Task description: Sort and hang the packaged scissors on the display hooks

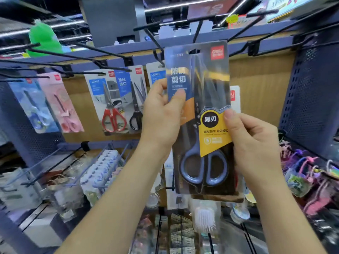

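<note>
I hold a dark pack of scissors (203, 99) with blue-grey handles and a yellow label upright in front of the rack. My left hand (163, 116) pinches its left edge, thumb on the front. My right hand (253, 142) grips its right edge lower down. The pack's hang hole sits close to the tip of a black hook (156, 43); whether it is on the hook is unclear. More packs hang behind: red-handled scissors (110, 105), black-handled scissors (134, 99), a pink pack (60, 103) and a blue pack (34, 107).
Several bare black hooks (82, 59) jut out along the upper rail. A white pack (155, 74) hangs behind my left hand. Lower hooks carry small goods (100, 167). Perforated blue panels (311, 92) flank the bay; coloured trinkets (308, 182) hang at right.
</note>
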Motion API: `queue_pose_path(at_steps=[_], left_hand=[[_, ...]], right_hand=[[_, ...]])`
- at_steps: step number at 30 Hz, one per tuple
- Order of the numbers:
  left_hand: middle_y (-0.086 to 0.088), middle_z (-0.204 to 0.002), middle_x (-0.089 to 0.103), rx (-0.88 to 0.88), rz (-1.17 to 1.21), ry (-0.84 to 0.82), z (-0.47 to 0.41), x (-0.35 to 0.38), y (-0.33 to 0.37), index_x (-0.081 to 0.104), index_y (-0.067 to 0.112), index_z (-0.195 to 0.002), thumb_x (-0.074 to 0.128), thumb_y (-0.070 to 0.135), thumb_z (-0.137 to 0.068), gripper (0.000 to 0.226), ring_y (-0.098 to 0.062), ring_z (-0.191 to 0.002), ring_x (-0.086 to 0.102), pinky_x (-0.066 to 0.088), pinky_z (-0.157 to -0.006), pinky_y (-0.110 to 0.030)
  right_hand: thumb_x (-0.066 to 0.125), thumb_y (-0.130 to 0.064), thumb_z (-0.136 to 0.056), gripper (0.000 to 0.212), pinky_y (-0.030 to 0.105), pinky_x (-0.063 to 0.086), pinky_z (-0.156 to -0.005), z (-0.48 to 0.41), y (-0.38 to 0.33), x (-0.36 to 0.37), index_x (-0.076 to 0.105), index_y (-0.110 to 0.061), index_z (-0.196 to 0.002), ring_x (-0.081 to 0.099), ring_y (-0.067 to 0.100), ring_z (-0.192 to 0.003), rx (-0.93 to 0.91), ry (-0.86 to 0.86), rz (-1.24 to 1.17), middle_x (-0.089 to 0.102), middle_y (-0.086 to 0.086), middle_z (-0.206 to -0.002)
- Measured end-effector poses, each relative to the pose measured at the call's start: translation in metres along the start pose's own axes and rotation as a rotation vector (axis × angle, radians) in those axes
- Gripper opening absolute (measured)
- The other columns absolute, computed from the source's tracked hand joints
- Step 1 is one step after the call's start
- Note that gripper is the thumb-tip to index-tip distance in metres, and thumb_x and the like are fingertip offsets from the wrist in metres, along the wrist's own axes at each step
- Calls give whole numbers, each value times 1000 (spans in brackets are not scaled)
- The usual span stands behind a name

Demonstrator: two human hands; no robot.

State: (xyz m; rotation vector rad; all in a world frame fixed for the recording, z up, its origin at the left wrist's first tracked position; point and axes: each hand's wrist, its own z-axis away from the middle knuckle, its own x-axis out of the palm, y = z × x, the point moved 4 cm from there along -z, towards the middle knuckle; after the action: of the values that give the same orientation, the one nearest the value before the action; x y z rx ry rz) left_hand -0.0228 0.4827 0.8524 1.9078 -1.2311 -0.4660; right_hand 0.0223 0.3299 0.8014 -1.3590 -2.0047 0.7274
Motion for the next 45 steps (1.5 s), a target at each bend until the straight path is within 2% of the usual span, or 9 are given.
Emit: queue_pose_path(at_steps=[8, 16, 21, 23, 26, 32, 38, 41, 45], left_hand=[[-11, -105, 72, -3, -55, -24, -50, 13, 25, 61, 11, -112, 67, 13, -91, 22, -26, -90, 72, 60, -81, -45], [-7, -79, 75, -88, 31, -93, -74, 27, 23, 71, 11, -85, 66, 18, -92, 10, -22, -71, 70, 59, -78, -42], [-12, -87, 72, -141, 77, -72, -81, 24, 15, 71, 7, -91, 66, 18, -89, 12, -26, -79, 68, 56, -86, -46], [-14, -91, 73, -182, 100, -73, -82, 23, 10, 71, 7, -95, 67, 19, -87, 15, -30, -86, 68, 52, -95, -56], [-7, -87, 73, -137, 25, -36, -79, 21, 5, 67, 9, -99, 61, 14, -95, 9, -21, -79, 71, 60, -78, -41], [2, -88, 75, -28, -130, -86, -27, 5, -19, 39, 33, -132, 62, -4, -90, 60, -16, -79, 71, 59, -71, -33], [1, -133, 63, -104, -228, -136, -17, -8, -60, 54, 20, -137, 60, -14, -86, 62, -15, -123, 59, 51, -101, -36], [7, -133, 61, -94, -321, -82, -37, -6, -76, 54, 22, -138, 62, -13, -86, 64, -3, -120, 57, 47, -101, -20], [20, -120, 62, -104, -412, -72, -66, -1, -109, 53, 26, -140, 62, -10, -86, 65, -1, -106, 59, 50, -88, -14]], right_hand=[[61, -32, -97, 44, 41, 37, -57, -4, 1, 0, 65, 7, -77, 44, 19, -68, 1, 99, -48, 53, 17, -66], [60, -31, -98, 44, 46, 34, -53, -9, 2, -2, 66, 4, -71, 41, 19, -64, 21, 92, -18, 51, 20, -61], [61, -34, -98, 57, 48, 37, -53, -15, 3, -2, 57, 19, -78, 40, 19, -70, -4, 49, 1, 49, 36, -65], [61, -36, -98, 58, 44, 34, -55, -18, 5, -2, 58, 19, -80, 39, 18, -70, 7, 37, 4, 50, 32, -63], [61, -37, -98, 58, 43, 27, -55, -20, 8, -3, 56, 14, -69, 31, 19, -64, 33, 50, 59, 39, 12, -58], [60, -41, -98, 60, 33, 17, -55, -34, 13, 0, 32, -12, -52, 19, 15, -57, 22, 91, 266, 19, -5, -53], [60, -40, -96, 60, 33, 23, -52, -57, 31, -3, 43, -26, -41, 25, 10, -48, 77, 102, 399, 27, -9, -41], [63, -17, -92, 20, 28, 48, -73, -53, 33, -29, 75, -29, -80, 58, 2, -71, 0, 226, 450, 64, -19, -72], [56, 6, -89, 33, 11, 45, -88, -46, 27, -62, 67, -21, -104, 64, 17, -105, -107, 313, 454, 69, 1, -106]])
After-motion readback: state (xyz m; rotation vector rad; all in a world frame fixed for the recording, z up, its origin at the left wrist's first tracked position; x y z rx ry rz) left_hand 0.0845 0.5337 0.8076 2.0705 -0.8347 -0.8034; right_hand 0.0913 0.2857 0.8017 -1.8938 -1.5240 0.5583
